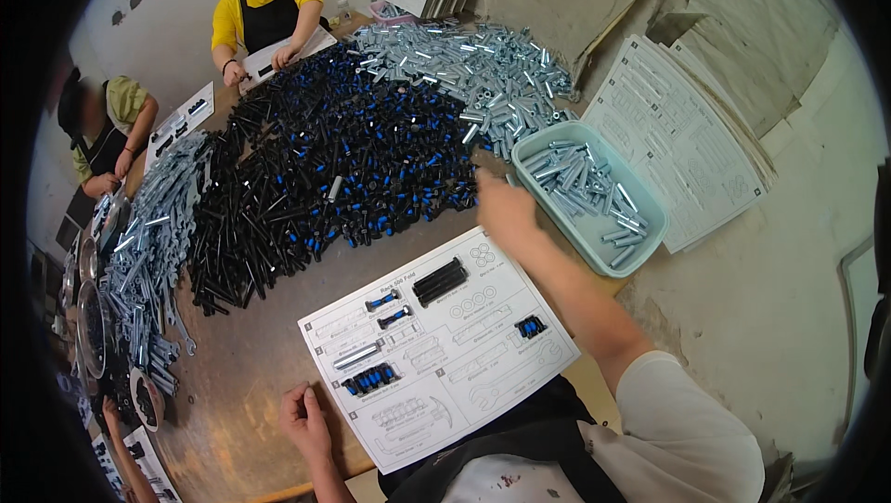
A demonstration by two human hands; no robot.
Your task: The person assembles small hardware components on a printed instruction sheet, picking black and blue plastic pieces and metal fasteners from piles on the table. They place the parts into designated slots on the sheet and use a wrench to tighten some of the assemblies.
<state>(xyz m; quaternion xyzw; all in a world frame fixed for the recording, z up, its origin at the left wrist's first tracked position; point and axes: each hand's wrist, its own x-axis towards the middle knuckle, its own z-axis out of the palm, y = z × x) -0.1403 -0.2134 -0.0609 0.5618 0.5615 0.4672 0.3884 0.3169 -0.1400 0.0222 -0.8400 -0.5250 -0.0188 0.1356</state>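
Note:
A white printed card [422, 425] with part drawings lies tilted on the table in front of me. On it rest a bundle of black rods [439, 282], two bolts with blue bands [394, 317], a silver tube [358, 355], a row of black-and-blue bolts [369, 380] and a small cluster of short bolts [531, 327]. My right hand [507, 210] reaches past the card to the edge of the black-and-blue bolt pile [399, 160]; its fingertips are blurred. My left hand [304, 419] rests by the card's left edge, fingers curled with nothing visible in them.
A light green bin [655, 248] of silver tubes stands right of my right hand. Loose tubes [464, 58] are heaped behind it, wrenches [153, 243] at left. Stacked cards [668, 132] lie at right. Two people [264, 2] work across the table; another person's arm [125, 452] shows lower left.

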